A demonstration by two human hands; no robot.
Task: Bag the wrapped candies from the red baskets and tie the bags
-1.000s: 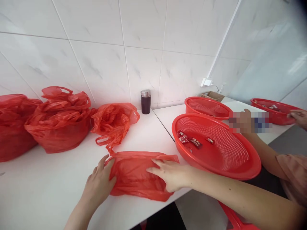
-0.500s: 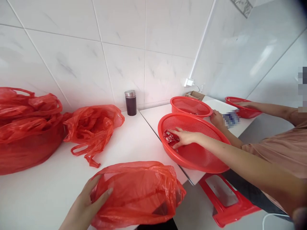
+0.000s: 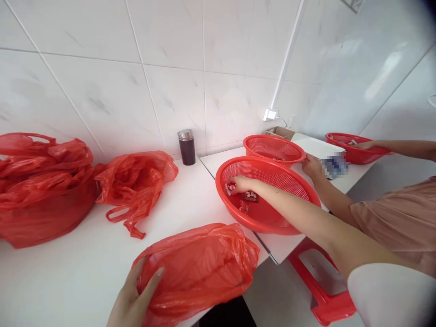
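My left hand (image 3: 131, 295) grips the near-left rim of a thin red plastic bag (image 3: 204, 263), thumb on one side of the film and fingers on the other. The bag's mouth gapes open at the table's front edge. My right hand (image 3: 241, 184) reaches down into a large red colander (image 3: 269, 225). Its fingers are closed at a small red printed packet (image 3: 230, 187) against the colander's left wall. Below that hand lie a dark red packet (image 3: 250, 196) and a red packet (image 3: 244, 207).
Crumpled red bags (image 3: 136, 177) and a bigger red bag bundle (image 3: 44, 195) lie left. A dark tumbler (image 3: 187, 147) stands by the wall. A second colander (image 3: 274, 145) touches a co-worker's hand (image 3: 311, 168); their other hand reaches into a red basin (image 3: 363, 154). A red stool (image 3: 330, 306) stands below.
My right hand has shifted left inside the colander and its spread fingers have closed at a packet. More packets show beneath it. My left hand keeps hold of the bag.
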